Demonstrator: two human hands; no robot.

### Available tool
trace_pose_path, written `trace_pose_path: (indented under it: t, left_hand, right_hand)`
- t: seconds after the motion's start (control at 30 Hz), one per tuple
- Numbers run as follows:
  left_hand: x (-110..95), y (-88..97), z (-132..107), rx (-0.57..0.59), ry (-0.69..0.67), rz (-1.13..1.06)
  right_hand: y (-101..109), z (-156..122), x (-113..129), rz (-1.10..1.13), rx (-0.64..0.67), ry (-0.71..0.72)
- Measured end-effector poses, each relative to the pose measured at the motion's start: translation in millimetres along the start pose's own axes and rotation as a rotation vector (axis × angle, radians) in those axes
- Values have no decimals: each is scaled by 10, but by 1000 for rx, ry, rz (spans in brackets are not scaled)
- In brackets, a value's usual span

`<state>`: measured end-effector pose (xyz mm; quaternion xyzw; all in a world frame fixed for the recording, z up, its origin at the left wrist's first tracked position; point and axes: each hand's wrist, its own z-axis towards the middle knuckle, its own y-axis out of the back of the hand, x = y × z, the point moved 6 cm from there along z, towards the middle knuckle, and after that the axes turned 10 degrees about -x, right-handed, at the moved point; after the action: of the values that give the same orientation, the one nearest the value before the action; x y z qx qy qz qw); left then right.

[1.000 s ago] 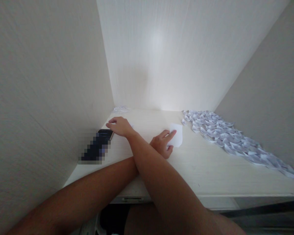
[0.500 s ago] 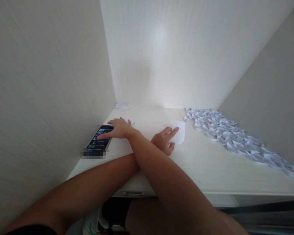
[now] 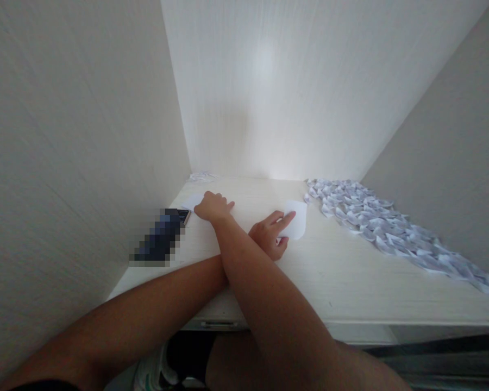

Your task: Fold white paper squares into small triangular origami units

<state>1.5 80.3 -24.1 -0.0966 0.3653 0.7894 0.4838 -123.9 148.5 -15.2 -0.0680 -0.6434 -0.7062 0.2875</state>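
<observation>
My forearms cross, the right one lying over the left. My left hand [image 3: 270, 235] rests palm down on the table, its index finger stretched onto a small white piece of paper [image 3: 300, 224] with rounded corners and its thumb apart. Further left, my right hand [image 3: 212, 206] is closed, its fingers curled at the edge of another white piece of paper [image 3: 190, 202]. Its fingertips are partly hidden by the back of the hand. A smartphone [image 3: 163, 236], mostly blurred by pixelation, lies just left of this hand.
A long band of overlapping folded white papers [image 3: 375, 220] runs along the right wall to the front. A small pile of white paper bits [image 3: 202, 176] lies in the back left corner. Pale walls surround the white tabletop [image 3: 350, 293]; a drawer handle [image 3: 219, 325] is at its front edge.
My right hand has moved off the phone screen, slightly right, and its spread fingers have closed at the left paper. My left hand stays on its paper.
</observation>
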Motion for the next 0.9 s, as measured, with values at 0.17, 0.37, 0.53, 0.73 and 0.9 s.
trace_pose_path:
  t: [0.17,0.37,0.53,0.73,0.9]
  left_hand:
    - [5,-1,12,20,14,24]
    - [25,-1,15,14,41,22]
    - [72,0,31,-19,79,21]
    - [100,-2,41,-21,102,27]
    - [61,-27,25,37,89,18]
  right_hand:
    - [-10,40,-61,-59,35,-6]
    - [17,97,-46,-89,-12,37]
    - [32,173,-42,-116,-63,64]
    - [24,237,-55,-129,-128,95]
    - [123,79,58,-11,-205,48]
